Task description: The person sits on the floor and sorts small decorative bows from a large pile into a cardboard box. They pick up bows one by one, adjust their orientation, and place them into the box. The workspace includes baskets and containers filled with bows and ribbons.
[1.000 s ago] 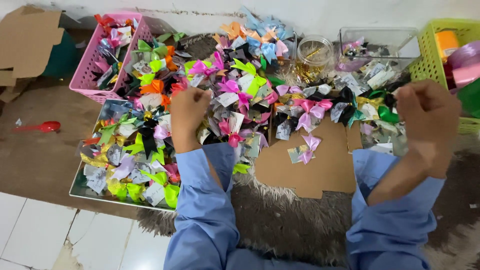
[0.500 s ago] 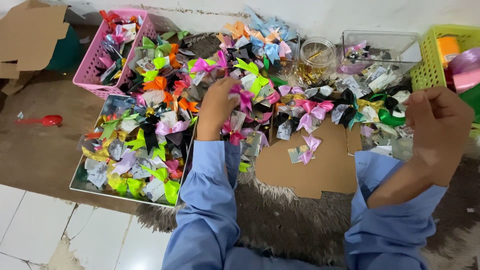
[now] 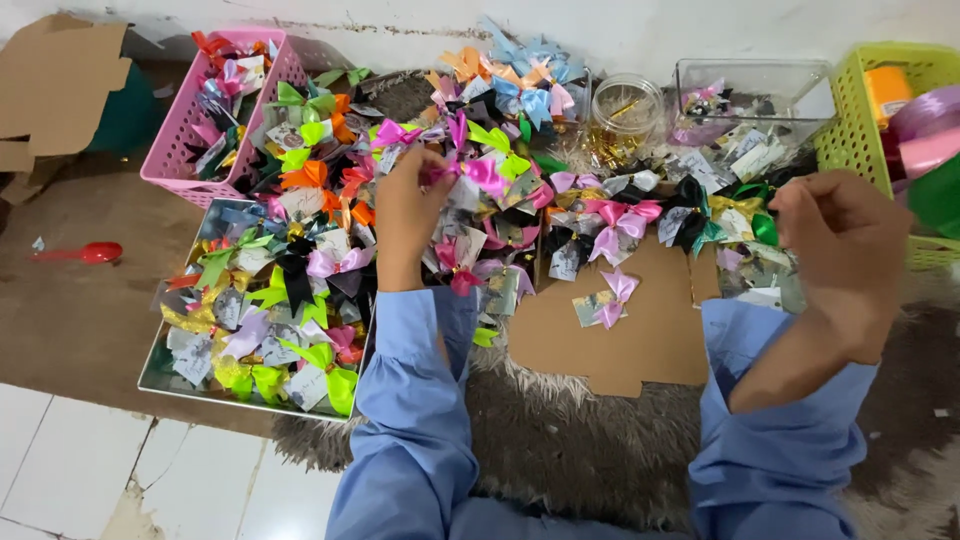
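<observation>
A big heap of small ribbon bows in many colours, some on little cards, lies in front of me. My left hand reaches into the heap and pinches a magenta bow between its fingertips. My right hand is raised at the right with its fingers curled shut. Nothing shows in it, and it hovers beside a green bow. A single pink bow on a card lies on a brown cardboard sheet between my blue-sleeved arms.
A pink basket and a flat metal tray of bows sit at the left. Behind the heap stand a clear jar and a clear box. A green basket of ribbon rolls is at the right, a red spoon on the floor.
My left hand has moved up and right from the tray side into the middle of the heap and has closed on a magenta bow. The right hand stayed raised.
</observation>
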